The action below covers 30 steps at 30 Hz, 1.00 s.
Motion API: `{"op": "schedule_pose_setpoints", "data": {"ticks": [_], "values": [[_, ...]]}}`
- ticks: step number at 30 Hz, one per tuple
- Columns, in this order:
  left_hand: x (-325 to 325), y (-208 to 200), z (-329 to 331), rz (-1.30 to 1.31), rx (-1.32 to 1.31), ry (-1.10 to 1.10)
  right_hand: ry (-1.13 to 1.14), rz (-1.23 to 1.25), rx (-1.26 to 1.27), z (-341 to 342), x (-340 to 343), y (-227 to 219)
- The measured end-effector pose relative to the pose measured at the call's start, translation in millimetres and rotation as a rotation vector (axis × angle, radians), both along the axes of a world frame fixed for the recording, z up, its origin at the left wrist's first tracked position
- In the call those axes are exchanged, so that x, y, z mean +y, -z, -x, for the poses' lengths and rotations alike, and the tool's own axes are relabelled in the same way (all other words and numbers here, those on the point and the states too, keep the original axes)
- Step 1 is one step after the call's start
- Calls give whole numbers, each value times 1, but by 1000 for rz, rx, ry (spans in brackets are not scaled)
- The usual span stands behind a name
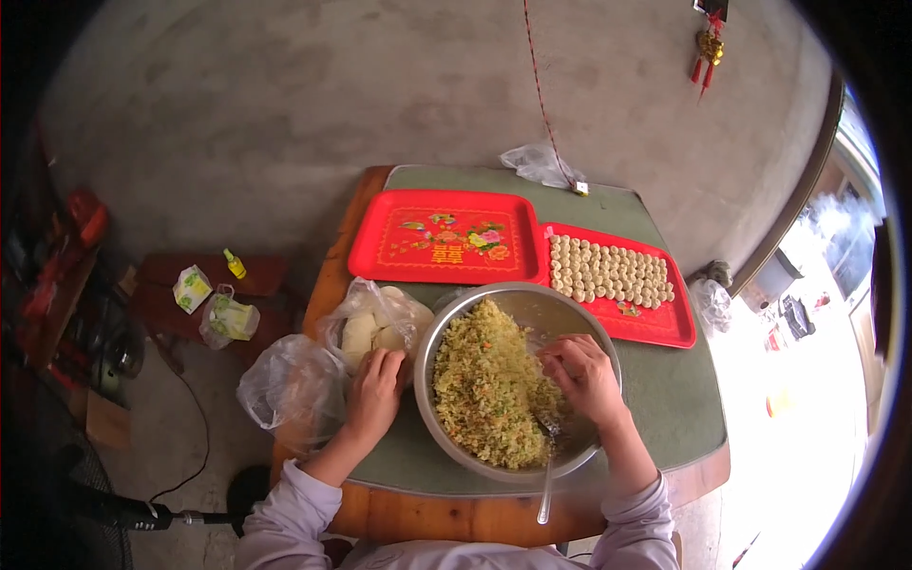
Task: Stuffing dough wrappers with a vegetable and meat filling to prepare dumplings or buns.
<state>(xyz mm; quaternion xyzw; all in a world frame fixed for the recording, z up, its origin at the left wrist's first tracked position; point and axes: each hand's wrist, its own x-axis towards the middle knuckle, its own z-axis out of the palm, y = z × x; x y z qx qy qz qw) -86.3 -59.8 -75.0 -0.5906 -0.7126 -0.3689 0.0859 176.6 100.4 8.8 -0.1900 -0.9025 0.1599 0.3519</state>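
Note:
A wide steel bowl stands on the table, heaped with a chopped yellow-green filling. A metal spoon rests in the bowl, its handle over the near rim. To the bowl's left lies a clear plastic bag of pale dough wrappers. My left hand is at the near edge of that bag, fingers bent and close together; what they grip is hidden. Above the right side of the bowl, my right hand is closed with fingers curled in a pinch. Whatever it may hold is too small to tell.
Behind the bowl lies a red flowered tray. A second red tray holds rows of small dumplings. Another plastic bag sits at the table's left edge. A red-striped cord hangs above the far side. A bench stands left.

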Motion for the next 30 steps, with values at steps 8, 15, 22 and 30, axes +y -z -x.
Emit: {"op": "schedule_pose_setpoints", "data": {"ticks": [8,15,22,30], "values": [[4,8,1,-94,-40,-45,-43,4,-12,-1,0,-1],[2,2,2,-47,-109,-67,-56,16,-51,-3,1,0],[3,-1,-5,34,-12,-97,-37,21,-92,-2,-1,-2],[4,4,-10,18,-91,5,-41,24,-88,-3,-1,-1]]}}
